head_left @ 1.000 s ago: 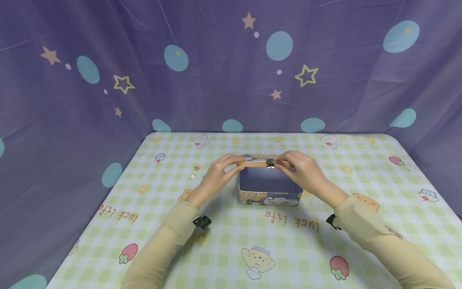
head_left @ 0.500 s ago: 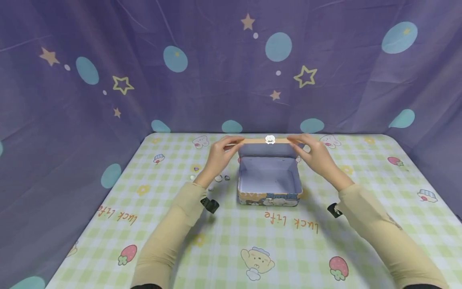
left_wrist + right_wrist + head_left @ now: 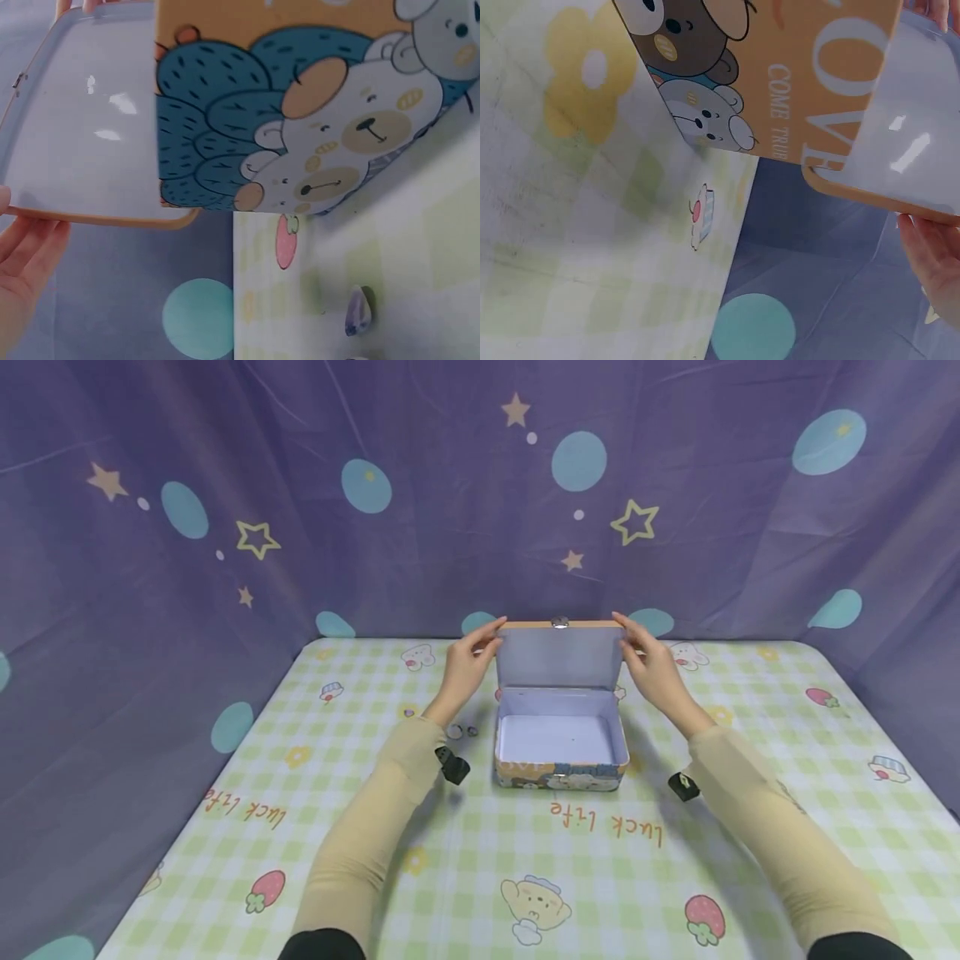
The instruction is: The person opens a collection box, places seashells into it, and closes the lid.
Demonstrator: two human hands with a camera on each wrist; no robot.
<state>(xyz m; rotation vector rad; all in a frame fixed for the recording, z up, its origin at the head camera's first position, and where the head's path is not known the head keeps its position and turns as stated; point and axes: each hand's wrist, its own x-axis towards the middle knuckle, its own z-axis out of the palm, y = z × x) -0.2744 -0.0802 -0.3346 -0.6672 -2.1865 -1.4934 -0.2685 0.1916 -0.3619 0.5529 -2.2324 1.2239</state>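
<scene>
A rectangular tin box (image 3: 561,777) with cartoon bears on its sides stands on the table, its hinged lid (image 3: 558,656) raised about upright. No contents show inside the grey-white interior apart from a tiny speck. My left hand (image 3: 463,670) pinches the lid's upper left corner between thumb and fingers. At the opposite upper corner, my right hand (image 3: 656,672) holds the lid's edge the same way. A metal clasp (image 3: 559,622) sits midway along the lid's top rim. In the left wrist view, fingers (image 3: 37,255) lie behind the lid's orange edge.
Left of the tin lie several small pieces, among them a dark one (image 3: 472,731) and a pale one (image 3: 455,732); a purplish, shell-like piece (image 3: 358,311) shows in the left wrist view. A checked cloth (image 3: 442,902) covers the table. A purple curtain (image 3: 465,543) hangs behind.
The lid has swung up and back from low over the tin to about upright. Both hands have risen and moved away with it, toward its outer corners, uncovering the interior.
</scene>
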